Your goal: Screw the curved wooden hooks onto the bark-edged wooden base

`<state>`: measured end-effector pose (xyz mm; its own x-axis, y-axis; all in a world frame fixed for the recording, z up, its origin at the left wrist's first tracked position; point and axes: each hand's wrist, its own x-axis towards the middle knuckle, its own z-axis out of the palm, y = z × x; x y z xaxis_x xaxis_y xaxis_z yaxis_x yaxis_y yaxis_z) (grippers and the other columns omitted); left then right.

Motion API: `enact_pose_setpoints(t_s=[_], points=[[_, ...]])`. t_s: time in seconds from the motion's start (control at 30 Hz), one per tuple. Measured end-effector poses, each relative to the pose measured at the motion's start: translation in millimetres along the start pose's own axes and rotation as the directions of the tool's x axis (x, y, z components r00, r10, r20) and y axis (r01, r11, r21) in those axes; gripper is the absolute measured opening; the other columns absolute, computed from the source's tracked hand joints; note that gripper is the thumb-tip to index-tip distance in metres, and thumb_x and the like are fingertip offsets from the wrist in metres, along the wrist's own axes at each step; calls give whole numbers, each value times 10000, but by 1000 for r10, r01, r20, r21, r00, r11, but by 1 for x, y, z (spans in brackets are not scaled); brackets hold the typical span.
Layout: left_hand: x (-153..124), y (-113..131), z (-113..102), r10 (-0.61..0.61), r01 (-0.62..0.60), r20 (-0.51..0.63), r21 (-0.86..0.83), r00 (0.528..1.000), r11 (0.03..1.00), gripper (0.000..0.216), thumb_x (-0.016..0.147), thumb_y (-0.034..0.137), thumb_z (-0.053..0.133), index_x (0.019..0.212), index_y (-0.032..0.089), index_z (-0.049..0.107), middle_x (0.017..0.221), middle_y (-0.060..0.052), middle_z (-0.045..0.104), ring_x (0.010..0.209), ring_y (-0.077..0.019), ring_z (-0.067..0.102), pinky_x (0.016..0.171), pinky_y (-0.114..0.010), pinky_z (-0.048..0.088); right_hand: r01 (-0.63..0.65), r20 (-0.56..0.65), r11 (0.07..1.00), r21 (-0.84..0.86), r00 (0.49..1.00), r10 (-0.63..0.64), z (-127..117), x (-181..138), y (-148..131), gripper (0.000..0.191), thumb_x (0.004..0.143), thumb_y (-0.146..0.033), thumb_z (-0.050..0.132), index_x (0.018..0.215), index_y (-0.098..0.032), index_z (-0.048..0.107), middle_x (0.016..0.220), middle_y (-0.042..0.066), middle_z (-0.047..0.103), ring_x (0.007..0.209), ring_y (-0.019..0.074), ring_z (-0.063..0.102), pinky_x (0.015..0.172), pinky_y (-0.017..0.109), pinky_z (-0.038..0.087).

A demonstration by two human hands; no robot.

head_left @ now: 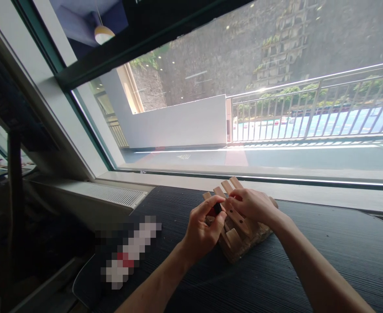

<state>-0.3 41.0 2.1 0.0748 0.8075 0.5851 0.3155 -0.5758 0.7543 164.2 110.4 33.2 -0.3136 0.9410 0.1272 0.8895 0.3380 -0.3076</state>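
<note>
A small wooden piece (233, 238) with several upright slats on a rough, bark-like base sits on the dark table. Two dark round holes mark one of its slats (237, 217). My left hand (204, 226) is closed at the slats' left side, thumb and fingers pinching a small black and red object (217, 208) whose kind I cannot make out. Over the slats' upper right, my right hand (255, 206) is closed, its bent fingertips meeting near the left fingertips. Whatever they grip, if anything, is hidden.
The black, wood-grained table (325, 256) has a rounded left end, where a blurred-out pale and red item (131, 254) lies. Behind it runs a window sill (308, 191) below a large window. A white vented unit (113, 191) stands at the back left.
</note>
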Motion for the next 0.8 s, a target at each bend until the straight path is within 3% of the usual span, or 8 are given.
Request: enact_pose_setpoints(t_s=[0.17,0.3,0.4,0.47,0.67,0.8], points=[[10,7,12,-15,22,59,-109,998,994,207,847,176,486,1038,172,566,807,-15,619,713,-108,607,695,-215,497,2,17,1000,-7,1000,-2,0,0,0,325,847,-412,403,923,-281,692,830,42,694,761,214,623,565,282,293],[14,8,16,87,-86,-72,14,994,996,176,828,220,564,980,189,645,875,-35,606,814,-133,568,766,-251,481,4,37,1000,-13,999,-4,-2,0,-1,304,839,-372,411,915,-277,690,844,45,695,767,215,627,556,283,284],[16,7,12,122,-117,-108,49,987,992,214,828,246,586,1021,204,668,895,-45,591,838,-141,546,781,-265,474,-18,29,999,-28,999,19,-3,1,-2,330,848,-415,400,890,-264,690,814,52,690,755,216,627,551,286,280],[18,8,6,114,-113,-75,17,991,993,240,836,249,579,1056,204,664,877,-45,588,825,-138,545,768,-259,475,-27,34,999,-39,999,28,-2,2,-3,333,844,-440,405,877,-266,687,806,46,688,752,218,625,548,285,279],[21,18,-5,33,-10,162,-140,986,990,282,877,253,511,1119,176,632,883,-58,586,838,-145,560,773,-257,473,-24,32,997,-73,999,27,-1,3,-3,325,845,-393,383,905,-278,681,828,50,692,759,226,624,552,282,288],[17,21,2,-50,99,191,-262,980,960,290,904,276,451,1138,151,568,807,-40,588,758,-127,568,734,-252,473,-51,67,997,-65,996,55,-4,3,-6,308,828,-388,405,904,-283,685,821,51,697,735,221,624,542,282,273]])
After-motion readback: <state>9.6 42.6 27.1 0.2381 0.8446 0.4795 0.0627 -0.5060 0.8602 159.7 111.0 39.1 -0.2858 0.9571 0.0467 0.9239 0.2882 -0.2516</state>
